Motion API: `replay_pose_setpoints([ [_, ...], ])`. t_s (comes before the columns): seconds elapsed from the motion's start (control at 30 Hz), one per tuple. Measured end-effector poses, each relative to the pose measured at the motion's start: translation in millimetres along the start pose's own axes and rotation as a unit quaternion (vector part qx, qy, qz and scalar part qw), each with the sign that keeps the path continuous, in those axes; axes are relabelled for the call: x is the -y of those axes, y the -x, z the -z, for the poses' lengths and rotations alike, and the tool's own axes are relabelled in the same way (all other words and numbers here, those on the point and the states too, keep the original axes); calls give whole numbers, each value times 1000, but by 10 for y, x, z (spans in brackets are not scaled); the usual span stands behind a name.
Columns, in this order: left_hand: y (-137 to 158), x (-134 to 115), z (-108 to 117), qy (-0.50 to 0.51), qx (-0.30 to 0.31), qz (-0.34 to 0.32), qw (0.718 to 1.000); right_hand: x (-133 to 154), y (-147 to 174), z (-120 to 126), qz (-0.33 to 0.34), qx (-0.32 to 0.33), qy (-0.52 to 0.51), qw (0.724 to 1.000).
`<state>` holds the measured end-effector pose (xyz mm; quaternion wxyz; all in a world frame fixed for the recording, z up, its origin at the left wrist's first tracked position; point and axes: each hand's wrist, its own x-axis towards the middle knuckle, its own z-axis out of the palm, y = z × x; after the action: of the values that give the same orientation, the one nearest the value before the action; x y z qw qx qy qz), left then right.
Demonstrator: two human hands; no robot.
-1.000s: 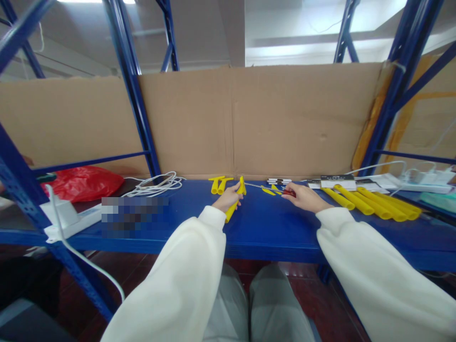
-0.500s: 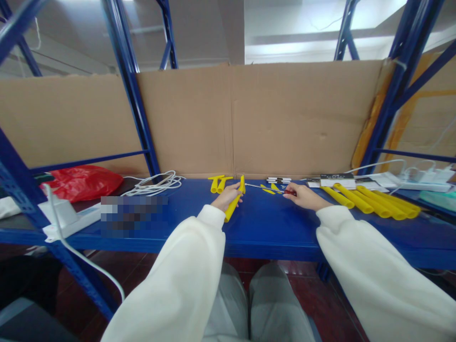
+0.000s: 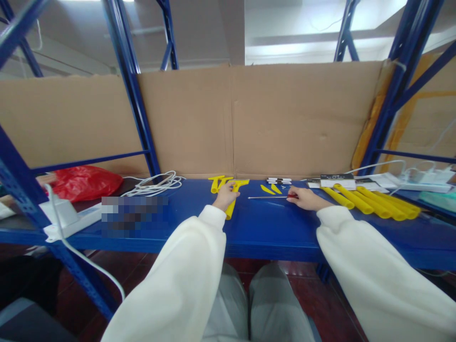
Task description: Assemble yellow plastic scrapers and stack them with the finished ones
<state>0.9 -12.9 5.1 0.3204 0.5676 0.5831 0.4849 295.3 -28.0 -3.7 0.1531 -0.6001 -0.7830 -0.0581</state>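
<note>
Gripping yellow T-shaped piece by stem, just below crossbar: left hand, fingers curled round, forearm stretched forward and inward. Right hand closed on red handle of screwdriver; forearm angled inward, shaft roughly level, pointing left, tip near piece but apart. Both over blue shelf, near its middle.

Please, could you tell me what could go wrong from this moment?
1. The red-handled screwdriver in the right hand points toward the left hand; a slip might poke the fingers holding the yellow T-shaped piece.
2. The small yellow pieces lie just beyond the shaft, so a sideways sweep could scatter them.
3. The yellow tubes look round and loose; the right sleeve could perhaps nudge them into rolling.
</note>
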Motion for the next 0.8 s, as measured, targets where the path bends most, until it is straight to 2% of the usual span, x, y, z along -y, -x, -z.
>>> replay_pose_setpoints([
  [0.1,-16,21,-12,-14,-14,-4,1000,-24,-3,-9,-7,10,13,1000],
  [0.43,-59,93,-30,22,11,-32,999,-158,-59,-88,-22,14,8,1000],
  [0.63,-82,112,-58,59,18,-39,997,-185,-73,-93,-9,-19,-14,1000],
  [0.8,-70,95,-41,64,28,-25,997,-140,-75,-76,-39,-25,-10,999],
])
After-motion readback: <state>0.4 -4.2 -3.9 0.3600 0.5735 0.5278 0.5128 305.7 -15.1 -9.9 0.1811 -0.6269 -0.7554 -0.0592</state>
